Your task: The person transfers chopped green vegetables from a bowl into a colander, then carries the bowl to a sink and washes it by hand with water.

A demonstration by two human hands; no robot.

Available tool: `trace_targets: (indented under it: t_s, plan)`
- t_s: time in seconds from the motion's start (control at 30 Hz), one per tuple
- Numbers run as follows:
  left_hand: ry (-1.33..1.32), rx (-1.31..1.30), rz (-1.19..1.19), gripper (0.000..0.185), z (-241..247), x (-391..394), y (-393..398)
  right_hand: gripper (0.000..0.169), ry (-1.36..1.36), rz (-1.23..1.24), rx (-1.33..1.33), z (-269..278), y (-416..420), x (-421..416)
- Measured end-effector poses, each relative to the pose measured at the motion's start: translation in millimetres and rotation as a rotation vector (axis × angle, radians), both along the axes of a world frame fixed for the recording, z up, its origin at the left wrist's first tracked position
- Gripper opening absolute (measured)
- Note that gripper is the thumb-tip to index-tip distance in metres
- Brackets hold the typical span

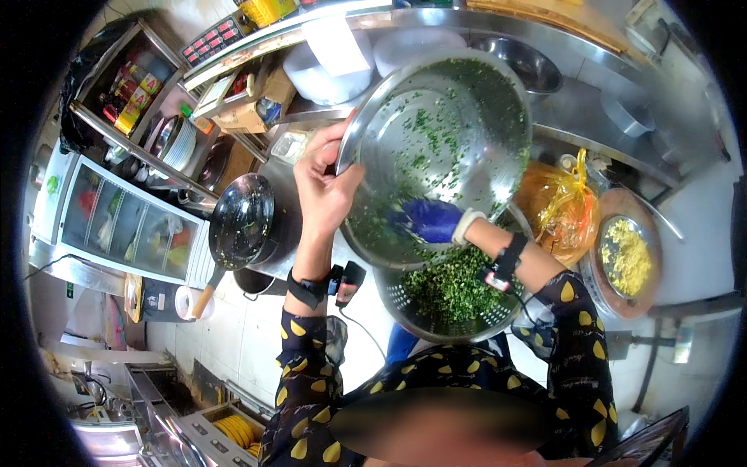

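Note:
My bare left hand grips the rim of a large stainless steel bowl, thumb on the near side. The bowl is tilted, its inside facing me, with chopped green bits stuck to its wall. My right hand wears a blue glove with a white cuff and reaches inside the bowl at its lower side. Its fingers stretch along the wall, blurred, with nothing seen gripped. Below the bowl is a perforated steel colander holding a heap of chopped greens. The bowl hides the colander's far part.
On the right, a tied yellow plastic bag stands beside a plate of yellow minced food on a round board. A black wok sits at left. White tubs and another steel bowl stand on the far counter.

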State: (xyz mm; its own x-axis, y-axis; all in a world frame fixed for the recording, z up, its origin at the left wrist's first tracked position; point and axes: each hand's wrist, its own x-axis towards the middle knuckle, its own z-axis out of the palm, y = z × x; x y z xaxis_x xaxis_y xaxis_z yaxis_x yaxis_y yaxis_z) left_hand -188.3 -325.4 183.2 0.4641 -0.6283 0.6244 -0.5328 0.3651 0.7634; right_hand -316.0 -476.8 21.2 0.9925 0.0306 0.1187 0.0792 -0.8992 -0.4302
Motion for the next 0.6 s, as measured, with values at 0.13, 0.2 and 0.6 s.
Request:
trace_targets:
  t_s: [0.13, 0.2, 0.6]
  plan:
    - [-0.01, 0.021, 0.06, 0.022, -4.1, 10.8, 15.5, 0.027, 0.115, 0.095, -0.143, 63.2, -5.9, -15.0]
    - [0.012, 0.024, 0.051, 0.022, -9.5, 12.0, 10.4, 0.025, -0.051, 0.092, -0.271, 106.6, -13.8, -21.8]
    - [0.071, -0.031, 0.003, 0.023, -3.6, 12.4, 17.0, 0.032, -0.218, -0.555, -0.313, 91.0, -87.7, -40.5]
